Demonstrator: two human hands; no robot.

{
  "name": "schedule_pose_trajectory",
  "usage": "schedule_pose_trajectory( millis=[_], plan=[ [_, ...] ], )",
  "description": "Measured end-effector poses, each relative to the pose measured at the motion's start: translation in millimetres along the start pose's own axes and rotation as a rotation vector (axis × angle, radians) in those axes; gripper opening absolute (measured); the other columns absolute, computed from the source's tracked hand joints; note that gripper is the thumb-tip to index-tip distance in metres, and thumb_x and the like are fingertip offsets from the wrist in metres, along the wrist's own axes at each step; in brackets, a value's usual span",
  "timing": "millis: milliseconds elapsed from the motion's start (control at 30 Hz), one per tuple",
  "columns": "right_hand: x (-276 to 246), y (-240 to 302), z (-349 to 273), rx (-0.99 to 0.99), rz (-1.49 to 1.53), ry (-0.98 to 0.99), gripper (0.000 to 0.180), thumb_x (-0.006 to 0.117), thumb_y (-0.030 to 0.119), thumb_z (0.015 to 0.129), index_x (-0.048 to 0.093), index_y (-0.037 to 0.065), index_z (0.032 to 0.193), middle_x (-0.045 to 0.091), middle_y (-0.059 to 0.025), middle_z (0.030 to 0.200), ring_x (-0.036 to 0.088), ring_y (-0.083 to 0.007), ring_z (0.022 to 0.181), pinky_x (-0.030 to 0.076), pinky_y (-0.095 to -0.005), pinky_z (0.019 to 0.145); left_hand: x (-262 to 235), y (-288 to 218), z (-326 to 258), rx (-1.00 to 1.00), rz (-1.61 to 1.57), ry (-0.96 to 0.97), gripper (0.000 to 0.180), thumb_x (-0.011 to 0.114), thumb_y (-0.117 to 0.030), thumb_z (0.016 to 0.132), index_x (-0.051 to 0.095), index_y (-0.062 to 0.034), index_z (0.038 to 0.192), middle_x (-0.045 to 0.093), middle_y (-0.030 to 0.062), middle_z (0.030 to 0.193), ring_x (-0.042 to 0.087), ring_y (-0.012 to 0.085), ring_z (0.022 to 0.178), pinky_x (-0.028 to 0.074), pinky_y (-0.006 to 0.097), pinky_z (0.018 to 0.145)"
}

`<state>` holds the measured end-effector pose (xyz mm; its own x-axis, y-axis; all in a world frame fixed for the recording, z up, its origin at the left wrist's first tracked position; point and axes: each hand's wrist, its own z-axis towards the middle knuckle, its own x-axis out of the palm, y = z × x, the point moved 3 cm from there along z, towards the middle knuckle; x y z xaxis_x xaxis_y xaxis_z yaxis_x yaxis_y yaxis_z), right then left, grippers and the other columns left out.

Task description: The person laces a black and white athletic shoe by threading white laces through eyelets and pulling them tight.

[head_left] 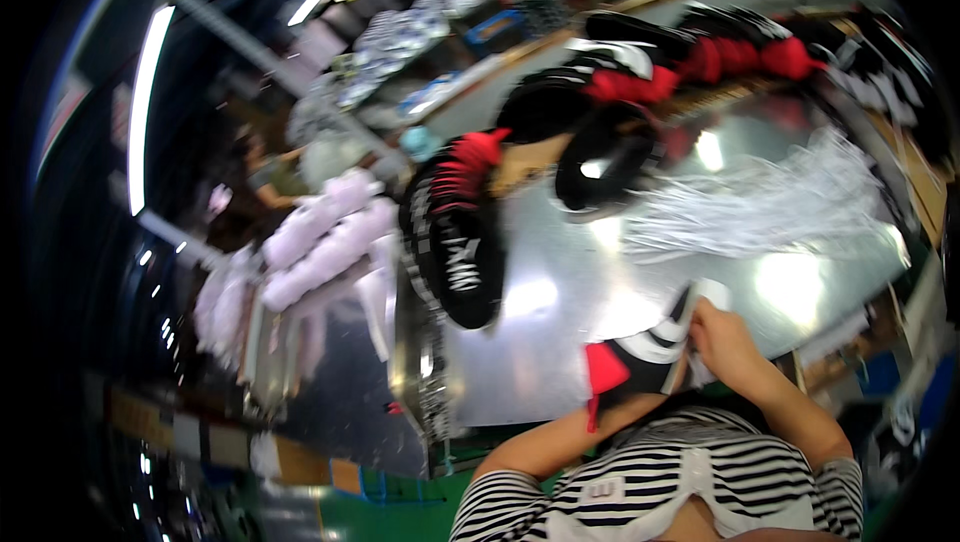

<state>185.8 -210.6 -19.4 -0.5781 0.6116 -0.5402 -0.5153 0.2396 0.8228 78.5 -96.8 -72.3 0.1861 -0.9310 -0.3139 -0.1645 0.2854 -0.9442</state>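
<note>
In front of my chest is a shoe upper (652, 346), black with white stripes and a red part at its left end. My right hand (722, 338) is closed on its white end, the fingers bent round the edge. My left forearm reaches in beneath the upper; the left hand (680, 376) is mostly covered by it, its fingers hidden. Beyond, on the shiny metal table (540, 352), lies a thick bundle of white laces (765, 204). A row of nested black and red shoe uppers (462, 242) stands along the table's left side. Motion blurs the picture.
More black, white and red uppers (640, 77) line the table's far edge. A round black piece (605, 160) lies near the laces. Left of the table are pale, puffy stacked rolls (330, 227). Another person (268, 177) is beyond them, near crowded shelves.
</note>
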Motion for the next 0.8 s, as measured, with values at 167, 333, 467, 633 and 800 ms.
schedule_pose_trajectory(
  millis=[167,333,467,633,800],
  plan=[
    [8.4,9.5,12.6,-0.099,-0.213,0.139,0.01,0.058,0.004,0.088,0.051,0.002,0.093,0.064,-0.0193,0.073,0.064,-0.04,0.069,0.049,-0.0438,0.061,-15.8,12.8,-6.7,-0.043,-0.267,-0.055,0.037,0.051,-0.028,0.103,0.063,0.0028,0.12,0.068,0.0083,0.115,0.065,0.0165,0.104,0.051,0.027,0.092],
    [-47.2,6.1,14.0,0.129,-0.145,-0.062,0.022,0.065,0.002,0.084,0.053,0.002,0.102,0.066,-0.0124,0.084,0.065,-0.0225,0.072,0.048,-0.0337,0.062,-57.0,4.6,1.8,-0.194,-0.583,-0.056,0.037,0.054,-0.03,0.101,0.065,0.0014,0.118,0.07,0.0074,0.106,0.066,0.0132,0.095,0.052,0.024,0.088],
    [-27.8,-30.8,37.0,0.15,0.536,-0.089,0.048,0.076,0.003,0.075,0.055,0.005,0.118,0.062,-0.0063,0.106,0.057,-0.0131,0.097,0.047,-0.0278,0.078,-50.6,14.8,12.6,-0.125,-0.48,0.076,0.035,0.052,-0.024,0.103,0.062,0.0044,0.119,0.069,0.0102,0.108,0.067,0.0164,0.099,0.053,0.026,0.091],
    [-9.4,-43.9,36.5,0.236,0.336,-0.05,0.047,0.086,0.021,0.068,0.063,0.005,0.107,0.067,-0.0095,0.097,0.063,-0.0174,0.089,0.05,-0.0299,0.08,-52.1,35.1,6.3,0.075,-0.215,-0.028,0.031,0.056,-0.021,0.1,0.062,-0.0006,0.122,0.068,0.0083,0.116,0.065,0.0174,0.105,0.052,0.029,0.092],
    [-5.7,-31.7,30.5,0.251,0.182,-0.142,0.047,0.085,0.024,0.067,0.063,0.002,0.102,0.067,-0.0124,0.095,0.063,-0.0203,0.087,0.049,-0.031,0.079,-82.5,28.1,5.2,0.237,0.283,-0.243,0.025,0.063,-0.018,0.092,0.066,-0.0041,0.113,0.07,0.0099,0.109,0.066,0.022,0.101,0.052,0.033,0.09]
  ],
)
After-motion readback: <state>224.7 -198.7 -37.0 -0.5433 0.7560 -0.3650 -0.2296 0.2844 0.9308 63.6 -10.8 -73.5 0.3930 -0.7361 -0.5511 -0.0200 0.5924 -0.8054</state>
